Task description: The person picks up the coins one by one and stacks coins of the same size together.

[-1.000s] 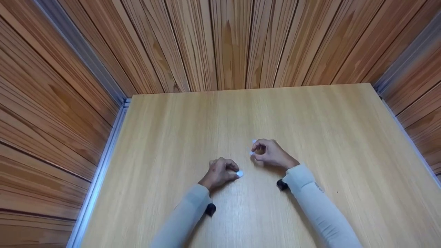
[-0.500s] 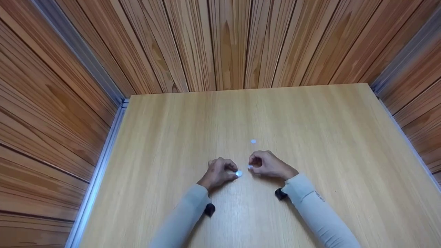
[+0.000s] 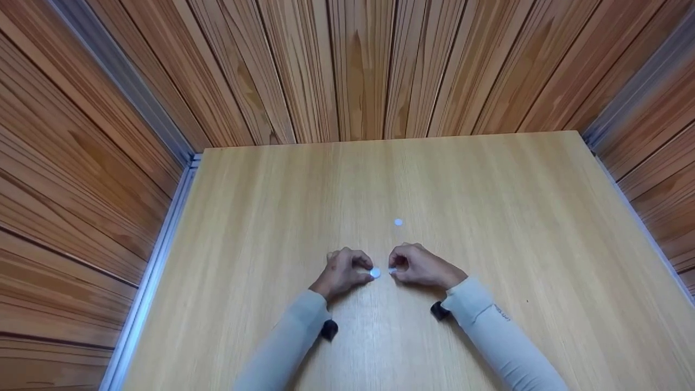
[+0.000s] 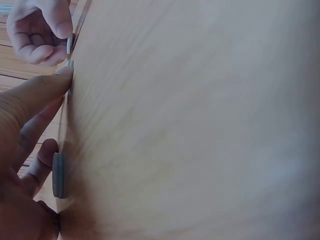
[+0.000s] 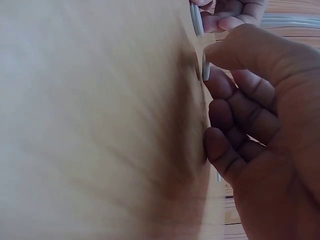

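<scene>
We are pinching a small white disc (image 3: 375,273) with our left hand (image 3: 345,273), thumb and curled fingers closing on its edge just above the wooden table (image 3: 488,217), near the middle of its front half. Our right hand (image 3: 421,266) is pinching a second small white disc (image 3: 392,270) the same way, and the two discs are sitting just beside each other, almost touching, between the two hands. In the right wrist view that second disc (image 5: 205,66) is showing edge-on at our fingertips (image 5: 220,55), with the left hand's disc (image 5: 196,20) close beyond it. A third white disc (image 3: 398,222) is lying flat on the table farther from us, apart from both hands. Wood-panelled walls (image 3: 347,65) are enclosing the table on three sides.
</scene>
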{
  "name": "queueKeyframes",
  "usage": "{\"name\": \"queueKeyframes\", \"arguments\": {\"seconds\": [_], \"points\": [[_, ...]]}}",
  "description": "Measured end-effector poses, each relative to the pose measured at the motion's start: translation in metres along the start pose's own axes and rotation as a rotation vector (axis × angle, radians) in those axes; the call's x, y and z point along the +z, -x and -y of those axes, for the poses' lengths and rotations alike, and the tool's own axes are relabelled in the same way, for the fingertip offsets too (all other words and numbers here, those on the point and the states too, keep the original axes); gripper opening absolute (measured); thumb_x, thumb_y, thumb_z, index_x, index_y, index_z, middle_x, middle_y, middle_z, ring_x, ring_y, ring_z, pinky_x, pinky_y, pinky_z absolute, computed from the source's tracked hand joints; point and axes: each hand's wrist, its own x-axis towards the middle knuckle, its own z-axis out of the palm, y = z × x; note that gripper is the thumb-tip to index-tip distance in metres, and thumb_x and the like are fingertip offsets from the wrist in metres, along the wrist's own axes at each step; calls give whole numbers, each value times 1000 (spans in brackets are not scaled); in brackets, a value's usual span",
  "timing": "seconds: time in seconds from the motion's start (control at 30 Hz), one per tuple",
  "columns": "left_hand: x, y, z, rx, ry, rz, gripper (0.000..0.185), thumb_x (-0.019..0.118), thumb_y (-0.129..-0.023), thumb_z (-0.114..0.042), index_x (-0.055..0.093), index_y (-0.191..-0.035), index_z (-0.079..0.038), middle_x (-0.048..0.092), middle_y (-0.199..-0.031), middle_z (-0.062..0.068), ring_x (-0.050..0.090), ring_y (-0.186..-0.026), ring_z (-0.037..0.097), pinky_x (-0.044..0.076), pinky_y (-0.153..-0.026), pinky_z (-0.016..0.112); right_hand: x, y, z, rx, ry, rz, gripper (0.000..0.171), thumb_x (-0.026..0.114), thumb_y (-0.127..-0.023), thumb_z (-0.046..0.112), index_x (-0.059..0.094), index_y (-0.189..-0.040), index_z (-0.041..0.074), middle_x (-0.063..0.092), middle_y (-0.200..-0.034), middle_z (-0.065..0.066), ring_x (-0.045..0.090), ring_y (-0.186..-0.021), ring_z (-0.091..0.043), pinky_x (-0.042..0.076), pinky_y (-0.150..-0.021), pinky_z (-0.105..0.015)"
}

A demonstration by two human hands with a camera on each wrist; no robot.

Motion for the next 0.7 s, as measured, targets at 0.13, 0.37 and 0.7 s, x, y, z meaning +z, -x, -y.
{"name": "queueKeyframes", "arguments": {"seconds": [0.13, 0.37, 0.7], "points": [[-1, 1, 0, 2, 4, -6, 18, 86, -78, -16, 76, -92, -22, 73, -87, -15, 63, -98, 13, 26, -101, 47, 0, 1, 0, -5, 17, 1, 7, 74, -89, 10, 69, -93, 12, 62, -91, 3, 52, -82, -14, 44, -74, -29], [0, 0, 1, 9, 0, -12, 19, 86, -78, -16, 76, -92, -22, 73, -88, -14, 64, -96, 10, 26, -98, 46, 0, 7, 2, -3, 51, -3, 8, 73, -87, 9, 69, -93, 12, 62, -91, 4, 51, -82, -14, 44, -74, -29], [1, 0, -3, 15, -42, -8, 20, 85, -79, -16, 75, -95, -22, 73, -90, -14, 64, -96, 11, 25, -93, 45, 1, 12, -1, -1, 75, -21, 9, 73, -87, 8, 70, -95, 11, 64, -92, 3, 53, -83, -15, 45, -75, -29]]}}
